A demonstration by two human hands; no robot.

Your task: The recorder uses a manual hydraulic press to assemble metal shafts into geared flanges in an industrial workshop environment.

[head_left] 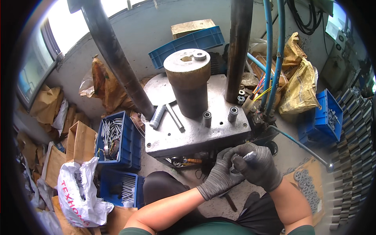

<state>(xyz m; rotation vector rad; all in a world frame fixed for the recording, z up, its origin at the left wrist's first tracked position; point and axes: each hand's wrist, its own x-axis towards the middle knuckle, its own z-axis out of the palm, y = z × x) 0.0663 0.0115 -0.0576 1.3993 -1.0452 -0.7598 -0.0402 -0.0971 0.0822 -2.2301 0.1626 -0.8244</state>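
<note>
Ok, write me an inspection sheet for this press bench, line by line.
Surface: grey steel press plate, scuffed.
Job's things: short metal pin and ring part, held between both hands.
Clutter: two bushings, loose rods, big cylinder block.
Grippers: left hand and right hand, gloved, closed on the parts.
Cables: blue hoses, coloured wires.
Surroundings: blue crates, paper sacks, stacked ring parts.
</note>
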